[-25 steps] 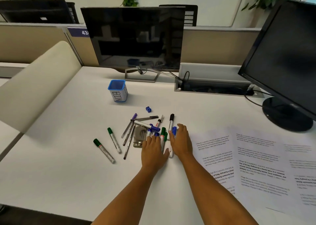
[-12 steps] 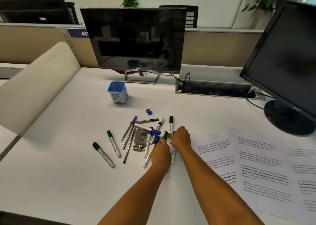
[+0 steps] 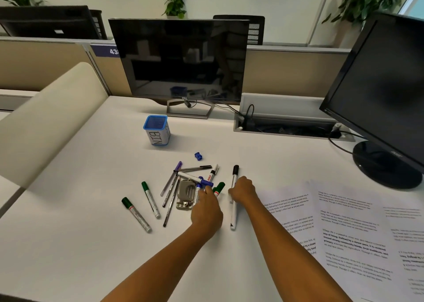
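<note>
**Two hands on scattered markers**

Centre frame, the right hand (image 3: 242, 190) curls closed around a black-capped marker (image 3: 233, 214) lying on the desk (image 3: 68, 244). It looks light, rigid and smooth — best pinched mid-barrel. Just left, the left hand (image 3: 206, 207) covers blue-capped markers (image 3: 207, 183) — I cannot tell whether it grips them.

Right hand (image 3: 243, 189) grips black marker (image 3: 233, 216) on counter (image 3: 68, 244); left hand (image 3: 206, 210) touches pen pile (image 3: 192, 179).

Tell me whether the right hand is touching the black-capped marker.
Touching. The head view shows the right hand with curled fingers closed over the barrel of the black-capped marker, no gap between them.
</note>
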Available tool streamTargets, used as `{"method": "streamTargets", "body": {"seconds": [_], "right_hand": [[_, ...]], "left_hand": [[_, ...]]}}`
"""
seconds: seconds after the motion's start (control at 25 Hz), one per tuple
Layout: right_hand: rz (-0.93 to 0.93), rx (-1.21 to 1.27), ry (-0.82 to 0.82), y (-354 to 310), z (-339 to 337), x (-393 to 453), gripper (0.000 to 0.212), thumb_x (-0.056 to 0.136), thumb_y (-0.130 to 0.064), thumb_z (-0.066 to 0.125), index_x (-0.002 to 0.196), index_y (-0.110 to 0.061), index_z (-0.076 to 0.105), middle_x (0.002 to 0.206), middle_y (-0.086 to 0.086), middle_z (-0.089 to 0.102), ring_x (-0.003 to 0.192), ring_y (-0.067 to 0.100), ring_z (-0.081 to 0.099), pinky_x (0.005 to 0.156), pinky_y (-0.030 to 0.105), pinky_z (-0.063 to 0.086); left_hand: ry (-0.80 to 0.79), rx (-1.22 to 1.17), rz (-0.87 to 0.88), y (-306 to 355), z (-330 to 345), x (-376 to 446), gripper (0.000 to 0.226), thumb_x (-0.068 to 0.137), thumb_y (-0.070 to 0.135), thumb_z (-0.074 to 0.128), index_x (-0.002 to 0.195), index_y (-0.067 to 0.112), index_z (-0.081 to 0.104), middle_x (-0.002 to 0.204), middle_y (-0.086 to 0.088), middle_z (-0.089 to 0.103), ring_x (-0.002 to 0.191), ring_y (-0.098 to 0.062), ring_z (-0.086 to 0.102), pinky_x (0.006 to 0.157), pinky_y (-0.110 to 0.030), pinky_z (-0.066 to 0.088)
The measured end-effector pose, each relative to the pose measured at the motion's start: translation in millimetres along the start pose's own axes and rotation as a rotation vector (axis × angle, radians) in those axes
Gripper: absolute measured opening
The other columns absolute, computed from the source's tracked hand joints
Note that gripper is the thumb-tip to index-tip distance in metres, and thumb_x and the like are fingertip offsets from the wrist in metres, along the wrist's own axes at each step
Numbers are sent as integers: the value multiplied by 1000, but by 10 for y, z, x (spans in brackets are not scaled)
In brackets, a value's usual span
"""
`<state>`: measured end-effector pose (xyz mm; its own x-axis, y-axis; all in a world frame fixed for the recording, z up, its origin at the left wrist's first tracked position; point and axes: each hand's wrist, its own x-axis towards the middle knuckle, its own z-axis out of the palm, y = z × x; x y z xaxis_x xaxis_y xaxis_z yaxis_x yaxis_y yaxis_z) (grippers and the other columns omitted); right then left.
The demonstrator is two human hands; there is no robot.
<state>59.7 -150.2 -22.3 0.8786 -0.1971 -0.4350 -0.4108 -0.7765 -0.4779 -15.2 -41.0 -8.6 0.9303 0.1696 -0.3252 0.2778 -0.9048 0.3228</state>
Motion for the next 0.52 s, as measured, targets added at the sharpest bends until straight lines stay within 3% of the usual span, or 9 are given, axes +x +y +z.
{"method": "streamTargets", "body": {"seconds": [0.16,0.24,0.4,0.52], "right_hand": [[-18,8,-19,30,2,23,47,88,-21,68,125,-2,48,129,16,57,115,32,60,88,32,49],[-32,-16,-28,31,-5,35,48,88,-23,68,126,-1,48,130,17,56,115,32,60,88,32,49],[-60,-47,-23,68,-8,24,48,89,-27,67,126,-2,49,129,16,56,115,31,60,89,32,48],[-69,18,-55,122,-4,36,36,87,-25,68,113,-3,58,114,16,63,97,28,63,77,30,46]], "left_hand": [[-7,-4,-28,-245,20,-58,63,97,12,52,151,10,21,156,-13,27,95,-28,69,68,-34,59],[-23,20,-23,-285,58,-80,53,100,18,47,148,9,27,155,-13,27,96,-27,68,67,-32,56],[-36,-32,-62,-265,85,-110,45,99,28,49,139,10,39,133,-7,53,89,-20,65,70,-29,55],[-76,-116,-86,-237,43,-97,44,93,32,57,131,12,46,115,-3,64,82,-15,57,67,-26,47]]}}
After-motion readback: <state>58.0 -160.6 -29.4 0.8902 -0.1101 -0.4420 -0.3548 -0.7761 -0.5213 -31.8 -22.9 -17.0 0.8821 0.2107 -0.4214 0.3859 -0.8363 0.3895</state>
